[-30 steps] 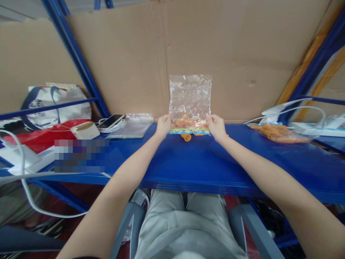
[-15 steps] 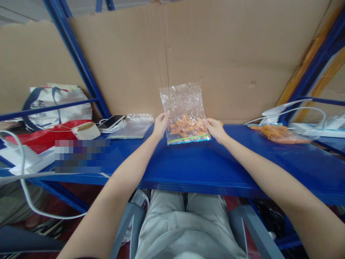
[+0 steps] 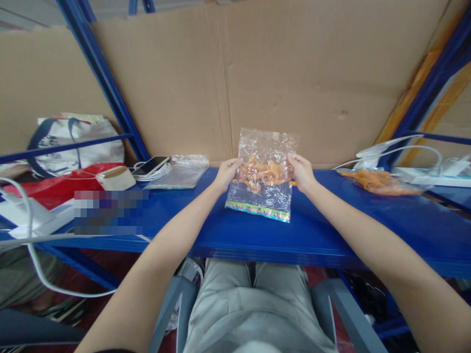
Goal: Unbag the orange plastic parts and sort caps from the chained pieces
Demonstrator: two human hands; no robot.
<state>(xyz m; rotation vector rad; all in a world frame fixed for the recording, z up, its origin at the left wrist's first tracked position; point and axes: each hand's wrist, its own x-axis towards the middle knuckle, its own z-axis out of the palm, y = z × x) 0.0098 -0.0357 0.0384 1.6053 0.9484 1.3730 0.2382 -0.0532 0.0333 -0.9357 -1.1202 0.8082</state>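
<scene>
Over the middle of the blue tabletop (image 3: 250,236), a clear plastic bag (image 3: 267,197) was held spread, its sides pinched by the left hand (image 3: 227,175) and right hand (image 3: 303,173). Orange pieces (image 3: 274,171) showed through. For further handling, even finger pressure seemed called for.

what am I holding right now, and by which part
A clear bag, pinched by its side edges: left hand on one, right hand on the other.
</scene>
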